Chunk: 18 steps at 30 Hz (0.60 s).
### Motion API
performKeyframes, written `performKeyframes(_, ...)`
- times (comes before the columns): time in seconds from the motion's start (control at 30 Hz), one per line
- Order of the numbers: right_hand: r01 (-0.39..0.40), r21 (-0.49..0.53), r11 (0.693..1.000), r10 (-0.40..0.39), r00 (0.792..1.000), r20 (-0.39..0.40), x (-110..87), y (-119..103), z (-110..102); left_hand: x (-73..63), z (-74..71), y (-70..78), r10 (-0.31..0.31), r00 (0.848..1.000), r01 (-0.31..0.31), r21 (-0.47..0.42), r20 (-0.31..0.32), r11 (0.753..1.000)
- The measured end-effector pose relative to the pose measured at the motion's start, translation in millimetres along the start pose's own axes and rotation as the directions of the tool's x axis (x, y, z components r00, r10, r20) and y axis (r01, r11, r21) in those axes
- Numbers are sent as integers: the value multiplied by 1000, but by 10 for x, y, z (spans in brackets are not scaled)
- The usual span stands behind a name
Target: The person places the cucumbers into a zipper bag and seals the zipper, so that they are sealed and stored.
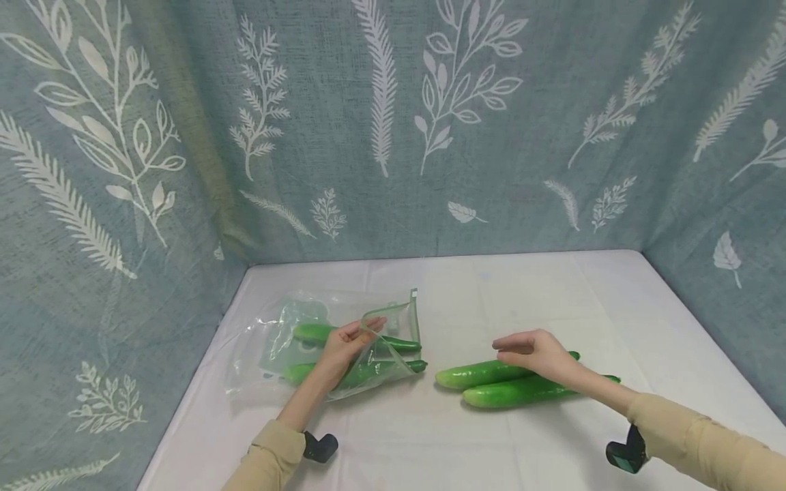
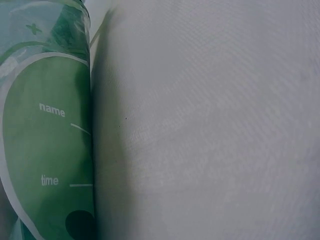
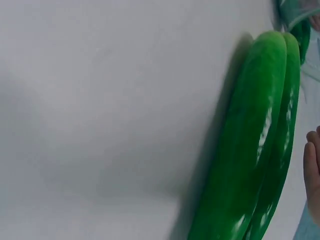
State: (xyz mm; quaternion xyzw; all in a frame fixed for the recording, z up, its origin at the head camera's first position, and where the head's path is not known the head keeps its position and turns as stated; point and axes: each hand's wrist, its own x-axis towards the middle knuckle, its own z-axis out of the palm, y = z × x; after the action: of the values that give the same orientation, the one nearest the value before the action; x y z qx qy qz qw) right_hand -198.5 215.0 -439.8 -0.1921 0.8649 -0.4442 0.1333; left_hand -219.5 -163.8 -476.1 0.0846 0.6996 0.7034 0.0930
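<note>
A clear zip bag (image 1: 252, 361) with a green printed patch lies on the table's left side, its mouth facing right. Two cucumbers (image 1: 400, 344) are inside, their thin ends at the mouth. My left hand (image 1: 340, 351) lies over the bag and pinches the upper lip of its mouth, which is drawn back. In the left wrist view the bag (image 2: 45, 140) shows the words "name" and "time". Two more cucumbers (image 1: 510, 394) lie side by side right of the bag. My right hand (image 1: 537, 354) is just above them, fingers extended and thumb apart, holding nothing.
A white cloth (image 1: 454, 450) covers the table. Blue-green curtains (image 1: 344, 136) with white leaf prints hang behind and at both sides. Dark wrist cameras (image 1: 628, 451) hang beneath both forearms.
</note>
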Motion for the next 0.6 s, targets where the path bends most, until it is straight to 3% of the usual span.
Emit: performKeyframes(0.6, -81, -72, 994, 70, 986, -148, -282, 225, -416, 7, -23, -17, -9, 1000, 9, -5, 6, 1000)
